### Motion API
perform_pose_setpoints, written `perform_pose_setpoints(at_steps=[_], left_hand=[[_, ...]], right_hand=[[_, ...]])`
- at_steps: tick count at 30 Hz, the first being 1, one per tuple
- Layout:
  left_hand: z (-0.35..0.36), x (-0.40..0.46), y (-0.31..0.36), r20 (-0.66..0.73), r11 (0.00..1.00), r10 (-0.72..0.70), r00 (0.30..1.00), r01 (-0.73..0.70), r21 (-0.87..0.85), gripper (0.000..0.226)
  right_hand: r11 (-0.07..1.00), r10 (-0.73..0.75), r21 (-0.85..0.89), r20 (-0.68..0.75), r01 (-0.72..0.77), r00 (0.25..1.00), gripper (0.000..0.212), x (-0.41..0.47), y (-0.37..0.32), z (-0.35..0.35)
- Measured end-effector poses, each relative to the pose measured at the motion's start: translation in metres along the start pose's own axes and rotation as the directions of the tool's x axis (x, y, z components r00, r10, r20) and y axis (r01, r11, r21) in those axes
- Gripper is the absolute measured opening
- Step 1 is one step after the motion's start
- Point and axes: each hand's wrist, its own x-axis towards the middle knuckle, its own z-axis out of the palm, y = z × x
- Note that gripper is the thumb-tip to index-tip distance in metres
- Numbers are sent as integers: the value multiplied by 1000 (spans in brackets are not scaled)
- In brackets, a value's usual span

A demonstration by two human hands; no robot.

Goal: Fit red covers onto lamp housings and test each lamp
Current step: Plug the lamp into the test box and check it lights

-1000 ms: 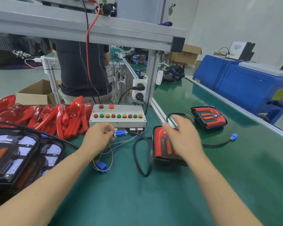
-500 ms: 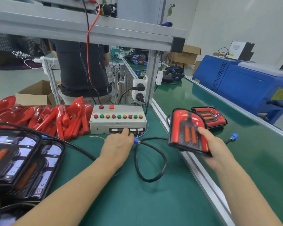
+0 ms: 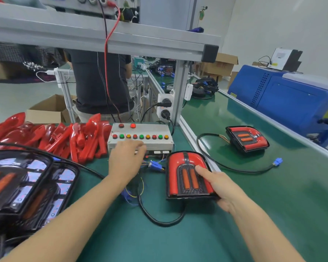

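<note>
The right hand point(image 3: 219, 188) holds a lamp point(image 3: 187, 174) with a red cover, just in front of the grey test box point(image 3: 140, 138) and a little to its right. The thumb lies on the face of the lamp and the other fingers are curled under its near right edge. The lamp is tilted up toward the camera, and its black cable point(image 3: 159, 218) loops over the green bench point(image 3: 178, 239) in front of the box.

The left hand point(image 3: 126, 159) reaches to the front edge of the test box, fingers bent downward; I cannot tell if they hold something. A blue plug point(image 3: 155, 165) lies just in front of the box, between the two hands.

A pile of red covers point(image 3: 64, 138) lies left of the box. A second lamp point(image 3: 247, 138) lies well right of the box. Two dark lamp housings point(image 3: 25, 188) are stacked far left of the box, near the camera.
</note>
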Motion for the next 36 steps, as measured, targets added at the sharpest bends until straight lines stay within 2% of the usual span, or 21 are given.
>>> perform_pose_setpoints(at_steps=[1, 2, 4, 6, 8, 14, 21, 24, 26, 29, 33, 36], left_hand=[[-8, 9, -7, -53, 999, -36, 998, 38, 35, 29], [-15, 16, -14, -70, 987, -66, 995, 76, 139, 35], [-25, 25, -28, 16, 916, -126, 992, 110, 385, 50], [-25, 25, -36, 97, 853, -128, 987, 60, 519, 56], [-21, 24, -41, 121, 825, -99, 988, 14, 564, 58], [-23, 36, -44, 86, 829, -115, 990, 48, 557, 47], [-31, 40, -39, 92, 824, -158, 983, 80, 561, 43], [-20, 34, -19, 81, 821, -88, 993, 26, 570, 51], [-3, 28, 2, 123, 863, -2, 992, -61, 502, 61], [20, 27, 27, 256, 899, 24, 966, -133, 418, 56], [36, 33, 43, 369, 930, -47, 928, -95, 356, 54], [43, 31, 47, 372, 939, -89, 924, -47, 342, 58]], right_hand=[[1000, -1, -1, -3, 1, 1000, 30, 0, 0, -1], [1000, -4, -1, -4, 4, 1000, 30, 0, 0, -2], [1000, -10, 24, -6, 11, 1000, 33, 0, 1, 0], [995, -19, 93, -18, 21, 1000, 36, -1, 2, 3], [987, -37, 157, -32, 41, 999, 39, -3, 2, 5], [979, -78, 180, -94, 94, 992, 46, -8, 8, 8], [949, -107, 284, -117, 136, 987, 41, -8, 20, 3], [945, -112, 293, -114, 141, 987, 43, -7, 23, 2], [948, -113, 286, -109, 140, 988, 45, -7, 23, 1], [949, -121, 282, -93, 143, 988, 44, -5, 25, -1], [944, -123, 299, -77, 141, 989, 41, -4, 26, -2], [942, -124, 307, -65, 138, 990, 42, -4, 25, -2]])
